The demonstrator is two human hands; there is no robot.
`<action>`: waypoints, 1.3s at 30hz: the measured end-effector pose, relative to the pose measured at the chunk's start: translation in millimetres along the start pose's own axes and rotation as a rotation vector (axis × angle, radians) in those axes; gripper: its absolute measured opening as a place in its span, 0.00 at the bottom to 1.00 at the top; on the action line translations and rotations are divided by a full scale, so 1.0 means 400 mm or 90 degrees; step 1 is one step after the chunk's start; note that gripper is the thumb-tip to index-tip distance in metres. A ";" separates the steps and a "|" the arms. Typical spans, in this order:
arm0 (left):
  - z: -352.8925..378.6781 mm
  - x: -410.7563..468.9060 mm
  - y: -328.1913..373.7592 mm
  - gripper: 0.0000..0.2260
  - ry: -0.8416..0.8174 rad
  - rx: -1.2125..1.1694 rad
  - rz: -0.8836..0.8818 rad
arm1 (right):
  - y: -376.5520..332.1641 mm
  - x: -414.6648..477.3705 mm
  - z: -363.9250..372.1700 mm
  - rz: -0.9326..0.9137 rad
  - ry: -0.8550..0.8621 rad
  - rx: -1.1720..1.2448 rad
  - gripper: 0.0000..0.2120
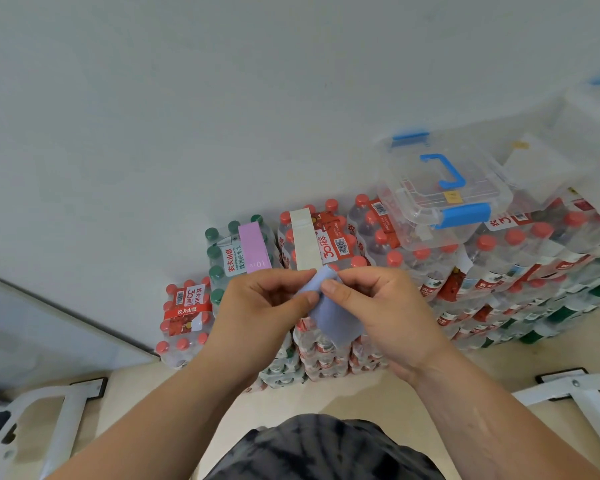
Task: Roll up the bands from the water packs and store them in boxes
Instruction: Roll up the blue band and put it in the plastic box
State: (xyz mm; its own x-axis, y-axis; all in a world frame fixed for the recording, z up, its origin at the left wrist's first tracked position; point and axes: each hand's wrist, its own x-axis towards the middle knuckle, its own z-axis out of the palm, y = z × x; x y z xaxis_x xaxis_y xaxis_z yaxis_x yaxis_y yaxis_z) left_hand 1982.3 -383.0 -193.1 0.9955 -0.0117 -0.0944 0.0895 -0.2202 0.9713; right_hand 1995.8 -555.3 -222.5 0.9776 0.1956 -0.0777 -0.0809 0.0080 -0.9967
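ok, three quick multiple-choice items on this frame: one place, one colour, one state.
1. The clear box sits:
A. on the floor
B. on the water packs
C. in the person's lap

2. The held band is:
A. blue
B. green
C. red

3. The held band is:
A. wrapped round a pack
B. inside the box
C. pinched by the left hand and the right hand

Answers:
1. B, it rests on the stacked packs at right.
2. A, the fabric between the fingers is blue.
3. C, both thumbs press on it.
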 end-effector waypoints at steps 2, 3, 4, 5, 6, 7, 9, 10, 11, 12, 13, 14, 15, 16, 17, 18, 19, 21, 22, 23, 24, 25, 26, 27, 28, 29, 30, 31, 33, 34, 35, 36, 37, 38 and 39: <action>-0.004 0.001 -0.001 0.12 0.014 0.017 0.005 | -0.005 0.000 -0.004 0.010 -0.020 -0.011 0.08; -0.006 0.002 -0.001 0.12 0.020 0.022 0.005 | -0.009 -0.001 -0.006 0.014 -0.032 -0.017 0.09; -0.008 0.004 0.000 0.12 0.026 0.026 0.004 | -0.011 -0.001 -0.008 0.019 -0.042 -0.022 0.10; -0.010 0.005 0.001 0.11 0.031 0.027 0.003 | -0.015 0.000 -0.011 0.026 -0.051 -0.023 0.11; -0.011 0.006 0.001 0.11 0.034 0.025 0.002 | -0.015 0.002 -0.015 0.033 -0.057 -0.024 0.12; -0.011 0.006 0.002 0.11 0.035 0.020 -0.001 | -0.015 0.004 -0.020 0.036 -0.060 -0.030 0.11; -0.009 0.004 0.003 0.11 0.037 -0.001 -0.010 | -0.015 0.008 -0.028 0.026 -0.049 -0.049 0.08; -0.008 0.003 0.002 0.11 0.037 -0.015 -0.013 | -0.016 0.010 -0.032 0.022 -0.035 -0.046 0.07; -0.008 0.002 0.002 0.11 0.033 -0.029 -0.013 | -0.017 0.011 -0.035 0.023 -0.019 -0.037 0.06; -0.008 0.001 0.002 0.10 0.029 -0.041 -0.012 | -0.017 0.011 -0.037 0.025 -0.009 -0.029 0.05; -0.008 0.001 0.003 0.10 0.025 -0.050 -0.011 | -0.018 0.010 -0.039 0.028 -0.005 -0.027 0.05; -0.009 0.001 0.004 0.09 0.022 -0.059 -0.009 | -0.017 0.009 -0.039 0.029 -0.003 -0.026 0.04; -0.010 0.000 0.006 0.09 0.019 -0.070 -0.010 | -0.015 0.009 -0.039 0.030 -0.001 -0.027 0.04; -0.011 0.000 0.008 0.09 0.017 -0.081 -0.013 | -0.014 0.008 -0.039 0.031 0.004 -0.028 0.03; -0.010 -0.002 0.011 0.09 0.015 -0.092 -0.017 | -0.016 0.008 -0.039 0.034 0.008 -0.027 0.03; -0.010 -0.003 0.012 0.08 0.015 -0.101 -0.021 | -0.018 0.007 -0.038 0.037 0.013 -0.025 0.03; -0.009 -0.005 0.014 0.08 0.016 -0.106 -0.023 | -0.020 0.005 -0.037 0.039 0.018 -0.024 0.03; -0.007 -0.008 0.014 0.07 0.023 -0.097 -0.022 | -0.022 0.003 -0.034 0.033 0.033 -0.024 0.04; -0.006 -0.009 0.013 0.07 0.029 -0.087 -0.018 | -0.023 0.001 -0.029 0.032 0.041 -0.017 0.04; -0.006 -0.010 0.011 0.07 0.036 -0.075 -0.014 | -0.023 -0.001 -0.025 0.033 0.048 -0.004 0.05; -0.005 -0.011 0.009 0.07 0.044 -0.061 -0.010 | -0.022 -0.003 -0.019 0.035 0.057 0.010 0.05; -0.004 -0.012 0.008 0.08 0.051 -0.050 -0.007 | -0.020 -0.005 -0.014 0.038 0.064 0.022 0.05; -0.003 -0.012 0.007 0.09 0.057 -0.039 -0.006 | -0.019 -0.008 -0.010 0.042 0.068 0.031 0.05; -0.003 -0.013 0.006 0.10 0.060 -0.029 -0.003 | -0.018 -0.011 -0.006 0.044 0.066 0.039 0.05; -0.003 -0.014 0.004 0.11 0.062 -0.020 0.000 | -0.017 -0.013 -0.004 0.043 0.062 0.046 0.04; -0.004 -0.014 0.003 0.11 0.061 -0.012 0.005 | -0.018 -0.015 -0.003 0.041 0.058 0.051 0.05; -0.004 -0.014 0.002 0.10 0.059 -0.003 0.012 | -0.020 -0.018 -0.003 0.039 0.053 0.059 0.04; -0.005 -0.014 0.001 0.10 0.059 0.008 0.021 | -0.022 -0.020 -0.003 0.037 0.047 0.070 0.04; -0.006 -0.015 -0.001 0.09 0.064 0.032 0.036 | -0.029 -0.023 -0.002 0.032 0.039 0.082 0.02; -0.006 -0.016 -0.001 0.09 0.063 0.041 0.043 | -0.032 -0.024 -0.001 0.030 0.042 0.081 0.02; -0.005 -0.017 0.000 0.08 0.060 0.050 0.050 | -0.033 -0.024 0.000 0.030 0.048 0.082 0.02; -0.003 -0.018 0.000 0.07 0.055 0.061 0.055 | -0.032 -0.024 0.001 0.032 0.057 0.081 0.02; -0.002 -0.019 0.001 0.07 0.053 0.071 0.060 | -0.032 -0.023 0.003 0.035 0.067 0.077 0.03; -0.002 -0.019 0.002 0.07 0.052 0.080 0.060 | -0.032 -0.023 0.005 0.038 0.074 0.071 0.03; -0.003 -0.019 0.003 0.07 0.051 0.086 0.057 | -0.031 -0.023 0.007 0.038 0.078 0.065 0.04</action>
State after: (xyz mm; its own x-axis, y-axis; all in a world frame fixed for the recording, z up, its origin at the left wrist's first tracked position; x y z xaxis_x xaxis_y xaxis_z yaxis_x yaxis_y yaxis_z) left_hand 1974.8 -382.1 -191.0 0.9991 0.0392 0.0134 0.0012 -0.3508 0.9364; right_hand 1987.1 -554.6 -209.4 0.9863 0.0775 -0.1456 -0.1530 0.1000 -0.9832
